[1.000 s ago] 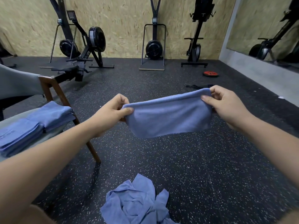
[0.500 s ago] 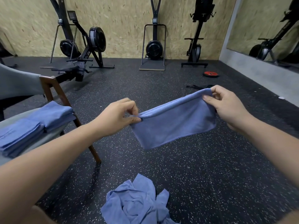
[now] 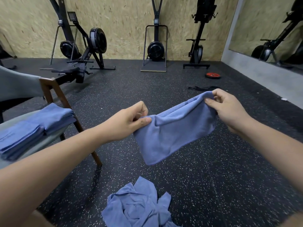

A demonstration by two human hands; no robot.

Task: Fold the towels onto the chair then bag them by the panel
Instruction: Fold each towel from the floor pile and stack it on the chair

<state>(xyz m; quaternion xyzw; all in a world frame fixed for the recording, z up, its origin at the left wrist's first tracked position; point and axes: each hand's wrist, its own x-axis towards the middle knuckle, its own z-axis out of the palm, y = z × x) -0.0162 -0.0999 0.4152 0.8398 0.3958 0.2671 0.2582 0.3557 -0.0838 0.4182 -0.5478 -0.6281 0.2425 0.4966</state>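
I hold a folded blue towel (image 3: pixel 172 133) stretched in the air between both hands. My left hand (image 3: pixel 127 122) pinches its lower left corner between thumb and fingers. My right hand (image 3: pixel 229 107) pinches the higher right corner, so the towel slants up to the right. Two stacks of folded blue towels (image 3: pixel 32 128) lie on the seat of a wooden chair (image 3: pixel 54 95) at the left. A crumpled heap of unfolded blue towels (image 3: pixel 139 207) lies on the floor below my hands.
Dark speckled rubber floor (image 3: pixel 221 177) all around. Rowing and ski machines (image 3: pixel 85 45) stand along the plywood back wall. A red weight plate (image 3: pixel 212 75) and a black strap (image 3: pixel 201 88) lie on the floor at the right, near a mirrored wall.
The towel has tilted: my left hand dropped lower and moved right, changing its grip to a pinch, while my right hand stayed high.
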